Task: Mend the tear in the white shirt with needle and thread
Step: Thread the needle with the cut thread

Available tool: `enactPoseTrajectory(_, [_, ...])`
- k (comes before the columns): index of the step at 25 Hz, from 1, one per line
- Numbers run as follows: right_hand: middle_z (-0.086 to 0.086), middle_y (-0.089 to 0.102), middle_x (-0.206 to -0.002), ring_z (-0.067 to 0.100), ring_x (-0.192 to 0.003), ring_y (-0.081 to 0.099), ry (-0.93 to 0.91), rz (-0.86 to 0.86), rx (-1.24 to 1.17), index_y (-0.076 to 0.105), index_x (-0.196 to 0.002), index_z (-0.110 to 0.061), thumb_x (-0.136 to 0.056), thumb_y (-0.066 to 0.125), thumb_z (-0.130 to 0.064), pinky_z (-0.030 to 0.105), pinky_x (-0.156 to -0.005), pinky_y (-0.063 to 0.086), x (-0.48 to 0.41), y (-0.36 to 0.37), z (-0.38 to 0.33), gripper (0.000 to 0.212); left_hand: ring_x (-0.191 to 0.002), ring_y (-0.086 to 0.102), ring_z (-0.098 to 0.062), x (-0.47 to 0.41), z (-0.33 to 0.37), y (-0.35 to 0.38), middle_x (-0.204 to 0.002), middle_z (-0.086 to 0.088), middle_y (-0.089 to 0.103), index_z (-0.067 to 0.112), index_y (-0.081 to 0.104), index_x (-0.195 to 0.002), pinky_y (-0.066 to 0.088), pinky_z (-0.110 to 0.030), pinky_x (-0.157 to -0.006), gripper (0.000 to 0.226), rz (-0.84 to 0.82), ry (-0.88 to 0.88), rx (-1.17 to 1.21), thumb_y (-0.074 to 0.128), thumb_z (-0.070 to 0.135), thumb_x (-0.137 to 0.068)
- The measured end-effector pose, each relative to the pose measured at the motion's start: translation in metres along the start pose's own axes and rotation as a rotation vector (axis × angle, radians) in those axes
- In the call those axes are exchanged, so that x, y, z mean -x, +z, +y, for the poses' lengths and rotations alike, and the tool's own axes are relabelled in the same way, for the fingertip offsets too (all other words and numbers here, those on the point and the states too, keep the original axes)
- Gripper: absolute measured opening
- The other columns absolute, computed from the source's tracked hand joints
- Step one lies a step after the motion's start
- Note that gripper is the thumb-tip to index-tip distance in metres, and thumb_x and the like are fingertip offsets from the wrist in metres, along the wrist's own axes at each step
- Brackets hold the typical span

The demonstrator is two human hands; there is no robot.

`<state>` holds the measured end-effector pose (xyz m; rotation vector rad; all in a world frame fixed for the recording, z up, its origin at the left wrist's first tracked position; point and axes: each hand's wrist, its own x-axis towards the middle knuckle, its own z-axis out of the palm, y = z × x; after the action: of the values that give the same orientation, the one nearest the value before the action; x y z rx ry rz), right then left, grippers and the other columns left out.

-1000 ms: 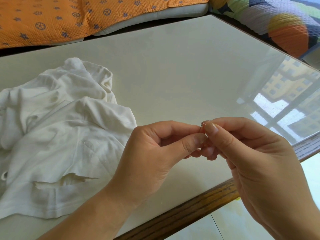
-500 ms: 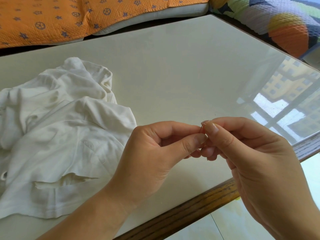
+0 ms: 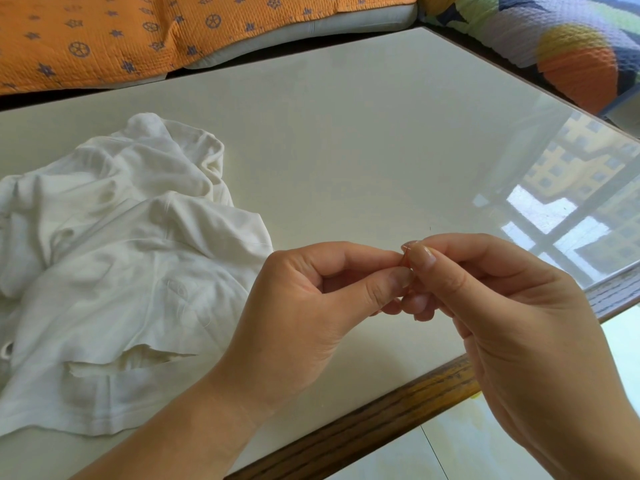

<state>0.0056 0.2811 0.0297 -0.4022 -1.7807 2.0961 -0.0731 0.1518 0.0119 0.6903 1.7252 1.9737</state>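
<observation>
The crumpled white shirt [image 3: 114, 271] lies on the left of the table. Its tear [image 3: 131, 362] gapes open near the hem, facing me. Above the table's front edge my left hand [image 3: 311, 306] and my right hand [image 3: 512, 323] meet fingertip to fingertip. The thumb and forefinger of each hand are pinched together at the same spot. A thin sliver of the needle [image 3: 404, 251] shows between the fingertips. My left hand pinches it, and my right hand pinches the thread, which is too fine to trace.
The cream glass-topped table [image 3: 346, 150] has a wooden front edge [image 3: 363, 427] and reflects a window at the right. An orange patterned cushion [image 3: 138, 36] borders the far side, and a multicoloured quilt [image 3: 554, 46] lies at the far right.
The hands stay joined in the same place, with only slight shifts of the fingertips. The shirt has not moved.
</observation>
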Motion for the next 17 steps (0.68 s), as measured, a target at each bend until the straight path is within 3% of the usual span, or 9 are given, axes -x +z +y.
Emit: enactPoseTrajectory(17, [0.014, 0.068, -0.062, 0.024, -0.059, 0.062, -0.019, -0.027, 0.019, 0.079, -0.078, -0.014, -0.067, 0.072, -0.024, 0.021, -0.057, 0.048, 0.0, -0.0028, 0.0023, 0.016, -0.073, 0.073, -0.016, 0.0007, -0.0024, -0.0023, -0.077, 0.0, 0.076, 0.017, 0.08, -0.093, 0.055, -0.02, -0.068, 0.02, -0.01, 0.001, -0.081, 0.072, 0.025, -0.076])
